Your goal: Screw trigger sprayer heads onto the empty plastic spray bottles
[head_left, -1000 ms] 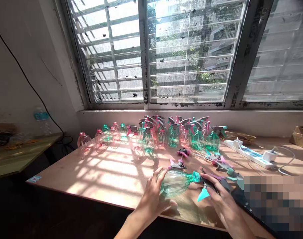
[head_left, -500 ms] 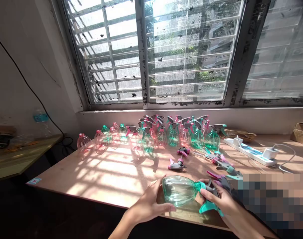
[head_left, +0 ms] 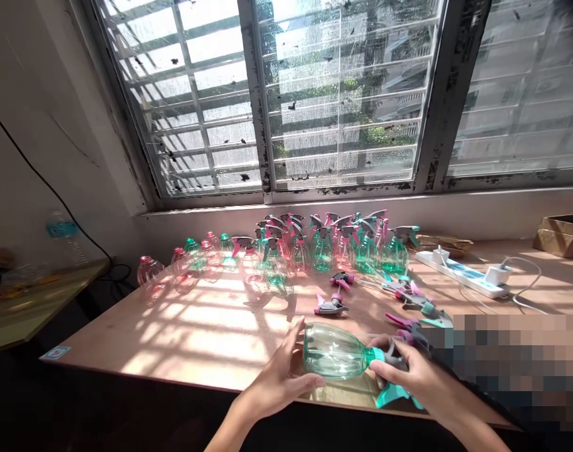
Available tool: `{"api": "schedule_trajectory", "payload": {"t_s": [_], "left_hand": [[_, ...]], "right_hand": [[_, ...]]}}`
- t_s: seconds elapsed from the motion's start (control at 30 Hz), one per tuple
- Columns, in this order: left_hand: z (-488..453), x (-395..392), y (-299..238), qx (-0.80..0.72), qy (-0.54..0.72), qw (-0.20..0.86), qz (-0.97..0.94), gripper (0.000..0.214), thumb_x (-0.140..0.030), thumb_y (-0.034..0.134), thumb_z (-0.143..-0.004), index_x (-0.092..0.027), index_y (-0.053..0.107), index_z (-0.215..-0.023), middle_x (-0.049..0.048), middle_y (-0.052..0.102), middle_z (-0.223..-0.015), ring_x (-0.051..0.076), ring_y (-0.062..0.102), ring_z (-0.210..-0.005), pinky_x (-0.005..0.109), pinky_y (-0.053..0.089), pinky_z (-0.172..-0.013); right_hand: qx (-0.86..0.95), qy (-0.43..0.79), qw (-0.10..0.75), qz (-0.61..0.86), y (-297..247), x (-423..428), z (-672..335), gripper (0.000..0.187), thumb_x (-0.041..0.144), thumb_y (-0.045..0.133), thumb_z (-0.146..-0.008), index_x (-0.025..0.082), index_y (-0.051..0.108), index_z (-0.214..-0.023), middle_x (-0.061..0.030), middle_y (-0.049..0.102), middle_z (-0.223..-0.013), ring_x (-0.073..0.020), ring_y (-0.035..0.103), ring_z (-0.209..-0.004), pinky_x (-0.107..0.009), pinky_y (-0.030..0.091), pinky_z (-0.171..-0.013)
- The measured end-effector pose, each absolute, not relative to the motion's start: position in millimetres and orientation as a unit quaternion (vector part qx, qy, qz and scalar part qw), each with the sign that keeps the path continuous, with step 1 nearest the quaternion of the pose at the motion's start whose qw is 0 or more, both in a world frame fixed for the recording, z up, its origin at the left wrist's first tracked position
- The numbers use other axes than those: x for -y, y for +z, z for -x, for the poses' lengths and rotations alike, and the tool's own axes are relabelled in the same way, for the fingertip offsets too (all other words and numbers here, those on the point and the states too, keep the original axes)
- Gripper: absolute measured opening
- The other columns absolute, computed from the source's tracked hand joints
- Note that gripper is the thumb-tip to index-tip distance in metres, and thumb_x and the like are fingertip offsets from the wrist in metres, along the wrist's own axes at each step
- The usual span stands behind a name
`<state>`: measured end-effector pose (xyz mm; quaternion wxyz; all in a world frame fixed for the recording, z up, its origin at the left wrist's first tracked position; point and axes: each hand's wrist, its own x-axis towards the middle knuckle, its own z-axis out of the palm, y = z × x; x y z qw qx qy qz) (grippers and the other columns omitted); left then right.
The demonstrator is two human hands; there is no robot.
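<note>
A clear green bottle [head_left: 336, 353] lies on its side in the air above the table's front edge, its base to the left. My left hand [head_left: 279, 380] is closed round the base, thumb at the near side and fingers at the far side. At the neck, my right hand [head_left: 411, 370] grips the grey and teal trigger sprayer [head_left: 391, 395], with thumb and fingers about its teal collar. The sprayer sits at the bottle's mouth; how tightly it is screwed on cannot be seen. Beyond the bottle lies a loose pink and grey sprayer [head_left: 332, 306].
Several bottles with sprayers [head_left: 322, 251] stand below the window. Open-necked bottles [head_left: 183, 270] are at the left. More loose sprayers [head_left: 411, 295] lie to the right, near a white power strip [head_left: 460, 274] with cables. A brown cardboard box [head_left: 560, 235] stands far right.
The bottle has turned a little about its length and lies slightly more level, still between both hands. My view has tilted and shifted slightly.
</note>
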<state>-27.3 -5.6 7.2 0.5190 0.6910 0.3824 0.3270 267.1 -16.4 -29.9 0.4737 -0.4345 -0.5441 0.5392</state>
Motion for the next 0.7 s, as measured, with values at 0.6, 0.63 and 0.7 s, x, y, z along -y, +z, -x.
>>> {"api": "schedule_trajectory", "payload": {"t_s": [0.6, 0.63, 0.7], "left_hand": [[24.7, 10.3, 7.4, -0.315, 0.355, 0.582, -0.661, 0.106, -0.020, 0.082, -0.080, -0.040, 0.016, -0.161, 0.0102, 0.031, -0.163, 0.037, 0.047, -0.140, 0.049, 0.047, -0.112], [25.0, 10.3, 7.5, -0.303, 0.354, 0.579, -0.668, 0.104, -0.021, 0.081, -0.082, -0.040, 0.017, -0.161, 0.0101, 0.031, -0.163, 0.036, 0.050, -0.138, 0.049, 0.048, -0.111], [25.2, 10.6, 7.6, -0.292, 0.343, 0.565, -0.691, 0.096, -0.021, 0.074, -0.089, -0.041, 0.013, -0.161, 0.0102, 0.038, -0.159, 0.033, 0.055, -0.134, 0.048, 0.049, -0.109]], "right_hand": [[0.517, 0.551, 0.504, 0.419, -25.8, 18.7, -266.3, 0.043, 0.049, 0.081, -0.076, 0.017, 0.066, -0.100, -0.0022, 0.074, -0.062, -0.0224, 0.070, -0.058, -0.036, 0.056, -0.058], [0.517, 0.550, 0.504, 0.419, -25.6, 18.6, -266.6, 0.042, 0.050, 0.081, -0.076, 0.017, 0.067, -0.098, -0.0025, 0.074, -0.062, -0.0221, 0.069, -0.057, -0.036, 0.056, -0.057], [0.512, 0.553, 0.505, 0.420, -25.4, 18.2, -266.9, 0.040, 0.049, 0.082, -0.076, 0.017, 0.067, -0.096, -0.0024, 0.074, -0.062, -0.0219, 0.068, -0.057, -0.037, 0.056, -0.059]]}}
